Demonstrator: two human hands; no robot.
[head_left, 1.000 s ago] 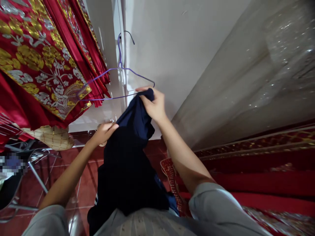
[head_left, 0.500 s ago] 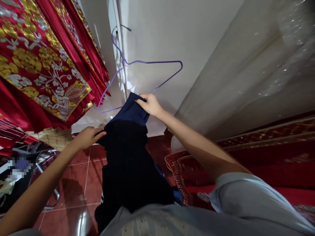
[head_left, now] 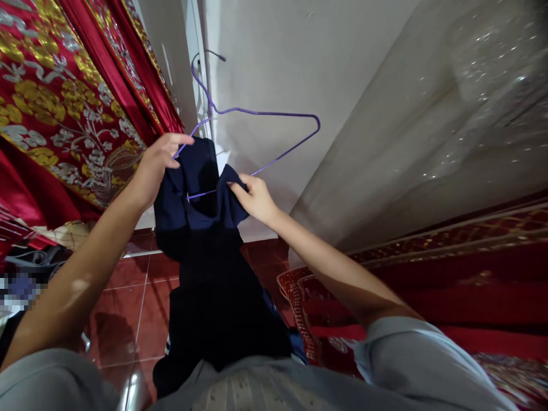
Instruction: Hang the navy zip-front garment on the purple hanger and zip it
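A purple wire hanger [head_left: 274, 113] hangs by its hook against the pale wall. A dark navy garment [head_left: 201, 222], its kind unclear, is partly around the hanger's lower bar, which shows through a gap in the cloth. My right hand [head_left: 256, 198] pinches the garment's upper right edge between thumb and fingers. At the hanger's left end, my left hand [head_left: 156, 166] has thumb and forefinger apart, beside the cloth and the hanger's sloping arm. Its other fingers are partly hidden. The lower part of the garment hangs down towards my body in deep shadow.
Red cloth with gold and silver flowers [head_left: 64, 97] hangs at left. A plastic-wrapped bulk [head_left: 398, 131] leans at right above red beaded fabric [head_left: 342, 308]. Red floor tiles [head_left: 124, 308] lie below, with a metal-legged item at lower left.
My left hand has moved up and right to the hanger's left arm. The garment's top has spread apart around the lower bar. My right hand still pinches its edge, slightly lower.
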